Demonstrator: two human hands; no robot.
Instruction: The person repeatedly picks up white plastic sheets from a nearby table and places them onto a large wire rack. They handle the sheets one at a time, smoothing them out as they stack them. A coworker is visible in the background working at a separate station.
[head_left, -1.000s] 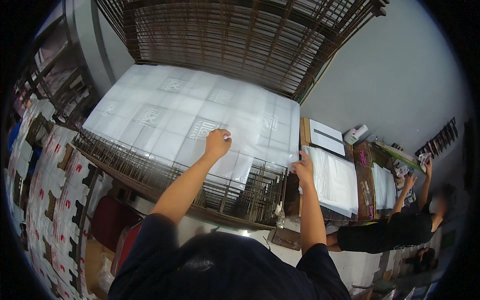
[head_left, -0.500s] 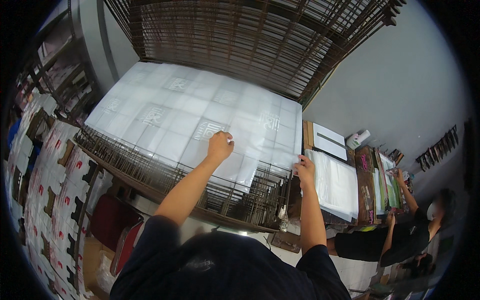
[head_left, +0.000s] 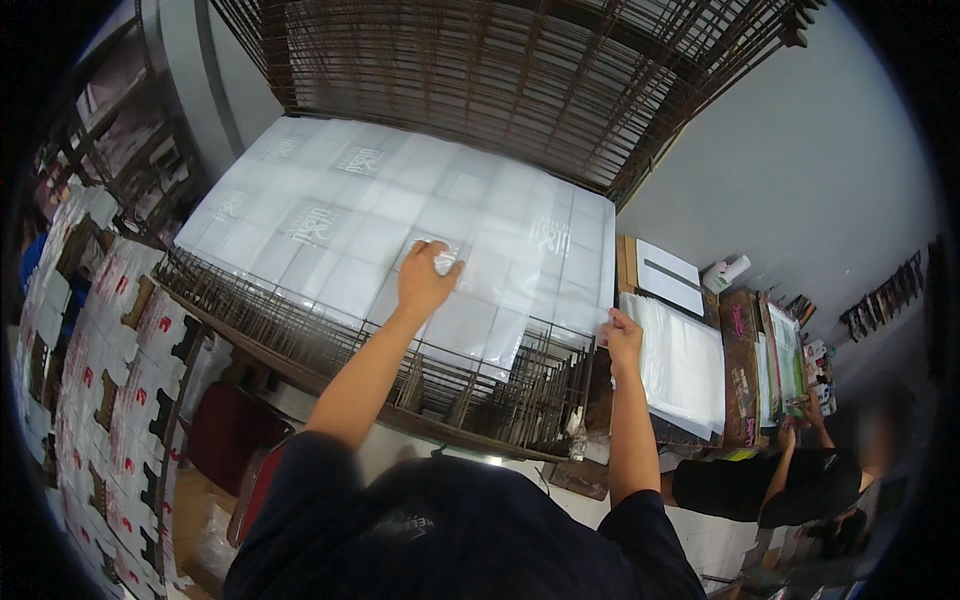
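Translucent plastic bags (head_left: 365,200) with white printing lie overlapping in rows across the top wire tray of a drying rack (head_left: 250,300). My left hand (head_left: 428,278) is over the near middle of the rows, its fingers closed on a crinkled plastic bag (head_left: 446,262). At the near right corner of the rack, my right hand (head_left: 624,340) pinches what looks like the edge of a plastic bag; its fingertips partly hide it. Beside that hand lies a stack of blank translucent bags (head_left: 680,365).
Raised wire trays (head_left: 450,70) lean above the far side. A white framed board (head_left: 668,280) and a white roll (head_left: 728,272) are at the right. A co-worker (head_left: 810,480) stands there. Wrapped stacks (head_left: 110,400) and a red chair (head_left: 235,440) are at the left.
My left hand has shifted slightly left and away from me, with plastic bunching at its fingers. My right hand has moved a little right. The co-worker's hands have come closer together.
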